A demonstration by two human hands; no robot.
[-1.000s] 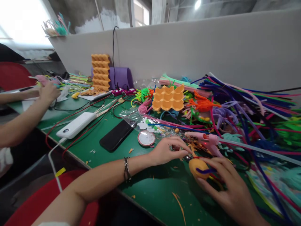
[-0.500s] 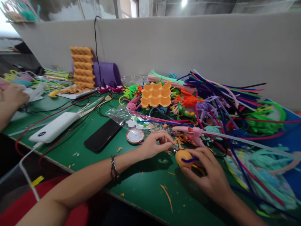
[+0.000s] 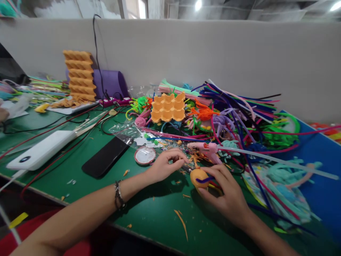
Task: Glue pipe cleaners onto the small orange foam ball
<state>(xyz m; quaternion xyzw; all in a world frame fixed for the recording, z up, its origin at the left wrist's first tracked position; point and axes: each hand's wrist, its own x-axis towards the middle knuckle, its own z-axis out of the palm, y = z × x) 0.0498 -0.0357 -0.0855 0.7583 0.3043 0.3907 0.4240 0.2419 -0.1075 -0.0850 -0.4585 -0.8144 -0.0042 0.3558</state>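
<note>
My right hand (image 3: 228, 193) is closed around a rounded orange egg-shaped piece (image 3: 197, 175), thumb below and fingers on its right side. A dark blue pipe cleaner (image 3: 204, 180) curves across the front of this piece, and a yellow strand shows under my fingers. My left hand (image 3: 170, 164) is just to the left, thumb and fingers pinched together near the orange piece; what the fingertips hold, if anything, is too small to make out. Behind both hands a pink glue gun (image 3: 206, 147) lies among orange scraps, with a long clear glue stick (image 3: 271, 159) sticking out to the right.
An orange egg-tray section (image 3: 168, 107) sits before a heap of pipe cleaners (image 3: 239, 101). At left lie a black phone (image 3: 105, 158), a white power bank (image 3: 41, 149) and red cables. A round white-topped lid (image 3: 145, 155) is beside my left hand. A taller orange tray (image 3: 80, 75) leans behind.
The view has swung right, so everything sits farther left in the picture. My right hand still grips the orange piece. The brown round thing seen by my left fingers no longer shows.
</note>
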